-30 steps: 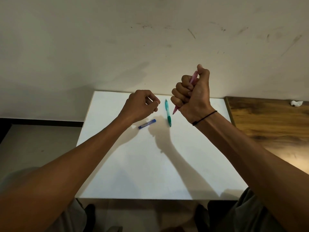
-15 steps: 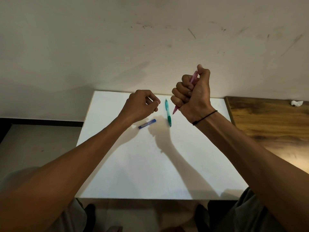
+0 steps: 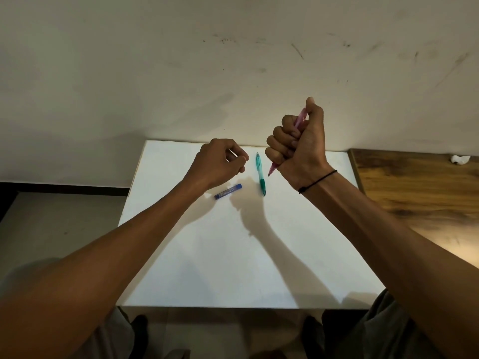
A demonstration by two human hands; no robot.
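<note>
Seen from the middle of the tabletop (image 3: pixel 233 268), the near half toward six o'clock lay open to a hand, and so did the margins at nine and three o'clock. Toward twelve the way was crowded: the blue case (image 3: pixel 228 191) lay at eleven and the green pen (image 3: pixel 260 173) near it at about twelve, with the left hand (image 3: pixel 217 161) and right hand (image 3: pixel 300 146) held above them. Beyond, the wall (image 3: pixel 181 73) closed off the far edge.

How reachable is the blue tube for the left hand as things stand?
Likely yes: the left hand hovers close to the blue tube, which lies in the open on the white table, nothing between them. Its curled fingers would have to open first.
</note>
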